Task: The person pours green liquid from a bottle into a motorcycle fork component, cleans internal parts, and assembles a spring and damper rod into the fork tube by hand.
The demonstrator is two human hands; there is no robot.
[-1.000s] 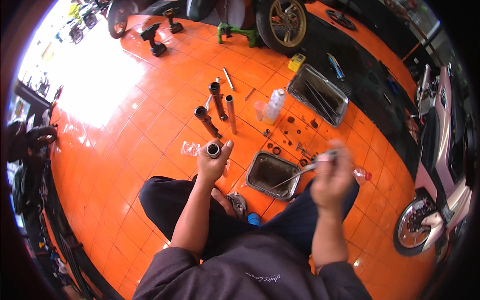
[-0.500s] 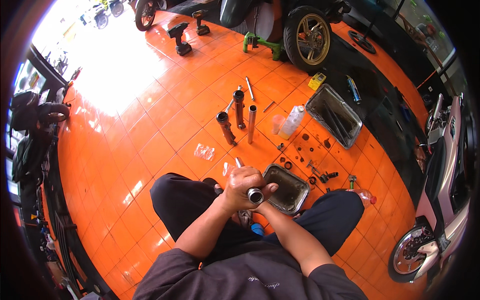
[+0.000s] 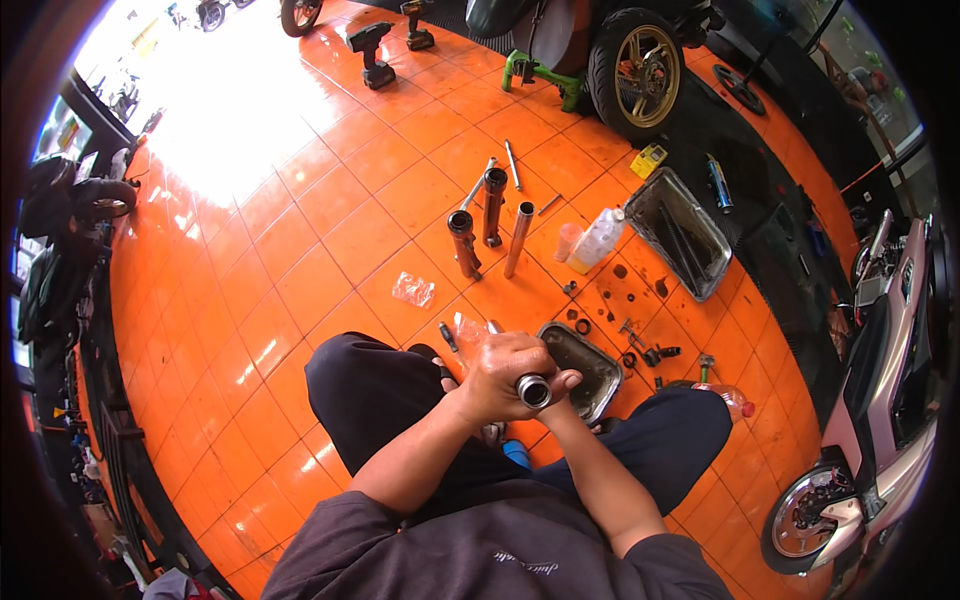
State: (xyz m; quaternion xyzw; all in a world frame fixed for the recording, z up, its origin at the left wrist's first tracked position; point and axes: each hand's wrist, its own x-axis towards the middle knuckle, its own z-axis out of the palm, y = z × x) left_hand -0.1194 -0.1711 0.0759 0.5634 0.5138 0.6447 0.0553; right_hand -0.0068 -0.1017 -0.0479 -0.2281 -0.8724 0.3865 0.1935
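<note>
Near the middle of the orange tiled floor [image 3: 290, 330], two dark cylindrical metal fork legs [image 3: 493, 208] stand left of a slim metal tube [image 3: 519, 240]; a translucent plastic bottle [image 3: 598, 242] is right of them. Farther right, a rectangular metal tray [image 3: 708, 280] lies beside the black mat's [image 3: 760, 215] edge, dark rods [image 3: 683, 240] in it. A second rectangular metal tray [image 3: 608, 395] lies nearer, right of the silver metal tube [image 3: 533, 391] in the left grip [image 3: 505, 372].

3 upright tubes [image 3: 494, 210] obstruct beyond the left grip [image 3: 500, 372]; floor [image 3: 330, 270] leftward allows passage.
</note>
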